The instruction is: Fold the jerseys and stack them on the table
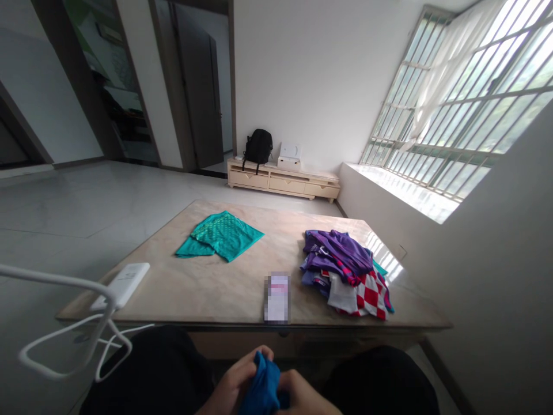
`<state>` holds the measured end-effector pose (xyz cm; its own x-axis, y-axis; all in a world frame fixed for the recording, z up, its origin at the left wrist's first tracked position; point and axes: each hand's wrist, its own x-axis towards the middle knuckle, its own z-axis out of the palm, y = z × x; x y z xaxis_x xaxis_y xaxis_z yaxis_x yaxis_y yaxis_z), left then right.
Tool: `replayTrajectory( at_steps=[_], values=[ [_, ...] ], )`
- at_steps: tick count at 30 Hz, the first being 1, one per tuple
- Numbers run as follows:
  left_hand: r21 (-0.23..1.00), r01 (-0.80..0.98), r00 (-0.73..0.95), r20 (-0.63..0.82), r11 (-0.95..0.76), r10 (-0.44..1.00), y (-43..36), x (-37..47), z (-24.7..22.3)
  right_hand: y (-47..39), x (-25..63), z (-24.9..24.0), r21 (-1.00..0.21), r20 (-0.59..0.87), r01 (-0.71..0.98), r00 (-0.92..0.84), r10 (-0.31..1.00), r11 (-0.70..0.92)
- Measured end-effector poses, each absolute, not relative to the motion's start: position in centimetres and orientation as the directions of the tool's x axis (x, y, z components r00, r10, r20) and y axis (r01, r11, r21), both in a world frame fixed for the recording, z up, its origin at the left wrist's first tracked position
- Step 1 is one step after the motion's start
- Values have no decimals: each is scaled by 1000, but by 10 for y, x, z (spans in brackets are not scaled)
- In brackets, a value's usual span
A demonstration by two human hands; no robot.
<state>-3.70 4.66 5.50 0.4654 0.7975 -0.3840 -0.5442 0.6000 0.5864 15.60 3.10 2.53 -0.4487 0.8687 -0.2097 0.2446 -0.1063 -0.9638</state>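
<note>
**Down low, both hands bunch a blue cloth**

Low at the bottom edge, below the near rim of the worktop (pixel 224 288), the left hand (pixel 233 383) and right hand (pixel 302 397) each close their grip on a bunched blue cloth (pixel 263 389) held between them over the lap. On the worktop lie a folded teal garment (pixel 220 236), a heap of purple and red-checked clothes (pixel 345 268), a white charger (pixel 125 285) and a small blurred item (pixel 277 297).

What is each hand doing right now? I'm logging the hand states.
Left hand: closed on the blue cloth.
Right hand: closed on the same blue cloth, low in the lap.
</note>
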Motion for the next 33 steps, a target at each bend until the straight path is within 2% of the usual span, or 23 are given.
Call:
replayTrajectory(
  at_steps=[3, 6, 9, 11, 13, 17, 22, 28, 30, 33],
  values=[
    [658, -511, 476, -319, 553, 820, 47, -39, 56, 36, 151, 18, -914, -216, 402, -355, 910, -60],
    [817, -410, 384, -248, 405, 889, 51, -44, 57, 48, 152, 16, -880, -143, 475, -273, 951, 4],
    [982, -87, 309, -132, 167, 942, 55, -49, 55, 57, 160, 19, -872, -104, 490, -208, 973, 12],
    [988, 139, 306, -100, 59, 947, 58, -51, 54, 60, 165, 21, -860, -73, 510, -169, 983, 24],
    [967, 254, 286, -101, 26, 953, 62, -52, 53, 61, 170, 22, -839, -45, 544, -125, 991, 31],
    [969, 247, 210, -61, 7, 976, 71, -57, 49, 63, 175, 20, -814, -26, 580, -60, 998, 14],
    [979, 205, 71, -9, -6, 997, 78, -65, 43, 65, 176, 16, -795, -17, 607, -61, 998, 23],
    [986, 165, 31, -4, -1, 1000, 74, -66, 49, 64, 174, 19, -739, 12, 670, -94, 995, 73],
    [987, 163, -9, -11, 13, 1000, 68, -70, 60, 59, 181, 32, -712, 104, 684, -122, 987, 160],
    [988, 154, -75, -10, 21, 997, 50, -83, 86, 45, 198, 61, -599, 390, 697, -177, 904, 395]
  ],
)
